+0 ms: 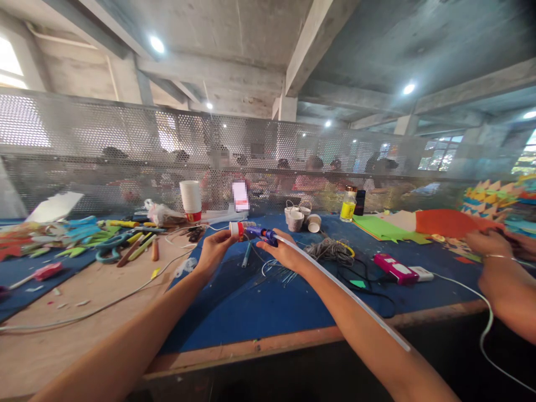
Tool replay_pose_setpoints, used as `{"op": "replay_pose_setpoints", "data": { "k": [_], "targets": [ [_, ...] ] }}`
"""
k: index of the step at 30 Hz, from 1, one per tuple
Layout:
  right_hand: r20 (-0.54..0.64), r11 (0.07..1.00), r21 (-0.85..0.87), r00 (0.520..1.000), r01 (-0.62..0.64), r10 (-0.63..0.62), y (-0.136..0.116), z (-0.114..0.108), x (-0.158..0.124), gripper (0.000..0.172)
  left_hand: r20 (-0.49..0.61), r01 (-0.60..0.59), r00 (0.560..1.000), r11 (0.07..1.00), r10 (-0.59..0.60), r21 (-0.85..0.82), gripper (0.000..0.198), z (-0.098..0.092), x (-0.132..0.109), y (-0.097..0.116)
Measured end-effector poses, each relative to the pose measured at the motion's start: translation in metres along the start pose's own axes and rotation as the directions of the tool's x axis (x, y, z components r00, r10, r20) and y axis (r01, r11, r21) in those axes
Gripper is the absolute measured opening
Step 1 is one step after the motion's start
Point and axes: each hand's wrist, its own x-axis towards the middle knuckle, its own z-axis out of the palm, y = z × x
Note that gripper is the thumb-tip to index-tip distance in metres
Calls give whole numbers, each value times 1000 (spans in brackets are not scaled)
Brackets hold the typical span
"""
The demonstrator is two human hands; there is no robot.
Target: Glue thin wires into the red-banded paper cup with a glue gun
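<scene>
My left hand [216, 252] is closed around a small red-and-white paper cup [237, 229], tipped on its side. My right hand [285, 249] grips a blue hot glue gun [268, 235], its nozzle end at the cup; whether it touches I cannot tell. A long translucent glue stick [347, 287] runs out of the back of the gun, over my right forearm. Beneath the hands lies a blue mat [234, 312]. Beyond them stand small cups wrapped in cord [295, 220], with another cup [314, 223] lying on its side.
A stack of paper cups [190, 198] and a phone [240, 195] stand at the back. Grey cord [330, 251] lies tangled right of centre, near a magenta box [396, 269]. Scissors [112, 248] and coloured scraps lie left. At far right, another person's hands [488, 245] work over orange sheet material [444, 221].
</scene>
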Motion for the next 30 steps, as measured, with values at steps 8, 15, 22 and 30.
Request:
{"op": "replay_pose_setpoints", "data": {
  "k": [8,15,22,30],
  "targets": [
    [-1,1000,-1,1000,0,0,2,1,1,40,16,-35,999,998,34,49,36,0,0,-2],
    [-6,1000,-5,1000,1,-1,4,1,1,41,36,-46,998,997,44,60,35,0,0,-2],
    [4,1000,-10,1000,-18,18,1,-2,1,40,42,-54,998,997,51,51,36,0,0,-4],
    [13,1000,-13,1000,-18,18,0,-2,1,39,71,-62,996,997,58,48,35,-1,0,-4]
  ]
}}
